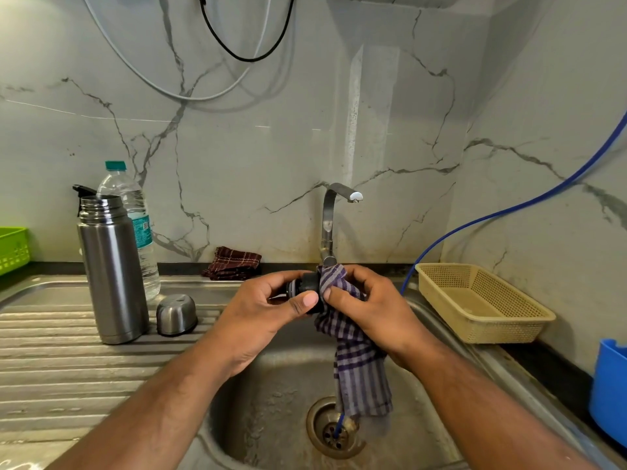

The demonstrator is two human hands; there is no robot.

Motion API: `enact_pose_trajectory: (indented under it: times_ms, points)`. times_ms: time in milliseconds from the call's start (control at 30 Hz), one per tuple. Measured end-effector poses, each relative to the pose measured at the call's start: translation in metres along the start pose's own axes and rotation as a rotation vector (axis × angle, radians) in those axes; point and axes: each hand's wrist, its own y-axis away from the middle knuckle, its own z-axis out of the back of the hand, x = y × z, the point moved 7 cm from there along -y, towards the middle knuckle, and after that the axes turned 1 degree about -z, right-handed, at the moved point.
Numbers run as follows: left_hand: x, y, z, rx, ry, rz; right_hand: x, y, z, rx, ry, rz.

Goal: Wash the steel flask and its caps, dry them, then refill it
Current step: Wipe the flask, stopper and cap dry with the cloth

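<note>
At the nine o'clock edge of the view sits a green basket [12, 247]. Toward the centre, the steel flask [110, 269] stands upright and uncapped on the ribbed drainboard [51, 351]. A plastic water bottle [134, 212] stands just behind it at its one o'clock. The steel cup cap [176, 315] rests mouth-down at the flask's four o'clock, just beside its base. A folded maroon cloth [234, 268] lies against the wall at the cap's one o'clock.

Over the sink [271, 418], the left hand [268, 313] grips the black inner cap [303, 288], its fingers curled over the top and its thumb pressed on the near side. At three o'clock of that cap, the right hand [366, 307] pinches a purple checked cloth [359, 368] against it between thumb and curled fingers. The cloth's loose end hangs toward six o'clock, down to the drain [334, 427]. The tap [330, 225] rises at the hands' twelve o'clock, with its spout pointing right.

At the right hand's three o'clock sits a beige mesh basket [441, 266] on the sink's edge. A blue hose [509, 208] runs from two o'clock down behind the basket. A blue container [610, 388] shows at the four o'clock edge.
</note>
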Motion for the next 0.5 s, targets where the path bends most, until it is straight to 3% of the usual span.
enact_pose_trajectory:
  times_ms: [500]
  points:
    - [-0.011,0.001,-0.006,0.017,-0.256,-0.152,-0.001,-0.001,0.004,-0.081,-0.187,-0.060]
